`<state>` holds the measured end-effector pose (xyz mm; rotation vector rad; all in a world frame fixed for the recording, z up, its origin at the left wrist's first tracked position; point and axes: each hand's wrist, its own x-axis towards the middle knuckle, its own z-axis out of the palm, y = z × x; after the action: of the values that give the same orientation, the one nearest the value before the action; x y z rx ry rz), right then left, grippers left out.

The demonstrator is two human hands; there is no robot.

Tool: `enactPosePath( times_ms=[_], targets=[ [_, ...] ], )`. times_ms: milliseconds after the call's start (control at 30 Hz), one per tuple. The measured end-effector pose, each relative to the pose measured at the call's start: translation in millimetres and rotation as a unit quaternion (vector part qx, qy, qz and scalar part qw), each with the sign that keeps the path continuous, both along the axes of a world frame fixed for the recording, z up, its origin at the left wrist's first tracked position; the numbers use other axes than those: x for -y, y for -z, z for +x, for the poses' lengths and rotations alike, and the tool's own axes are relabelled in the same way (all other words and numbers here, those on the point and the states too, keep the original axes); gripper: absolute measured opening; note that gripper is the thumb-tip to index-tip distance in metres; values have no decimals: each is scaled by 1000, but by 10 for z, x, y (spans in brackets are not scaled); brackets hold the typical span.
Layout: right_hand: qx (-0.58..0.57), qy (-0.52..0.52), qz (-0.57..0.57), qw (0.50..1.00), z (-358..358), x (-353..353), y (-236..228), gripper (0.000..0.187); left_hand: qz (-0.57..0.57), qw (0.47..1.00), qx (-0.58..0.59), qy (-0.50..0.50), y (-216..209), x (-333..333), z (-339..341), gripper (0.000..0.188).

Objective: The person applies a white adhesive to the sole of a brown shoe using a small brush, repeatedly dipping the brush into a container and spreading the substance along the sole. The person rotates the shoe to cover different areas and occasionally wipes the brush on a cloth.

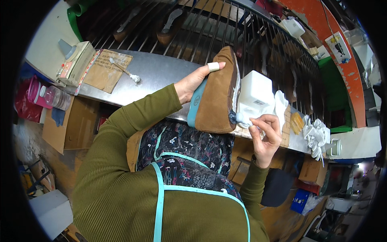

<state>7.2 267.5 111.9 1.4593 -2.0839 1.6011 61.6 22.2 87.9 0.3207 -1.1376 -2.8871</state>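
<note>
My left hand [194, 83], its thumb wrapped in pale tape, grips a brown suede shoe [217, 94] and holds it up on its side. A light blue band [196, 101] runs along the shoe's left side, and a whitish strip lines its right edge. My right hand [267, 135] pinches a small wad of white cloth [244, 120] between thumb and fingers. The dark, stained end of the wad touches the shoe's lower right edge. Just behind the wad stands a white square container [256, 90], partly hidden by the shoe.
Beyond the metal bench [151, 66] runs a rack of metal rods [209, 24] bearing several dark shoes. On the left are a cardboard sheet [107, 72], a cloth-tipped stick [125, 69] and a box [76, 64]. White gloves [316, 135] and a yellow block [297, 123] lie right.
</note>
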Motion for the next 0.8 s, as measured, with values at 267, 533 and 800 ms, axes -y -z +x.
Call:
enactPosePath(
  times_ms=[267,533,800],
  targets=[
    [-49,-86,16,995,-151,128,-329,21,99,993,28,57,68,-80,82,50],
    [-39,-212,0,977,-179,465,-467,18,173,964,-27,198,220,-148,332,44],
    [27,-380,64,922,-203,967,-436,17,-179,917,-124,334,5,-224,966,51]
  ],
)
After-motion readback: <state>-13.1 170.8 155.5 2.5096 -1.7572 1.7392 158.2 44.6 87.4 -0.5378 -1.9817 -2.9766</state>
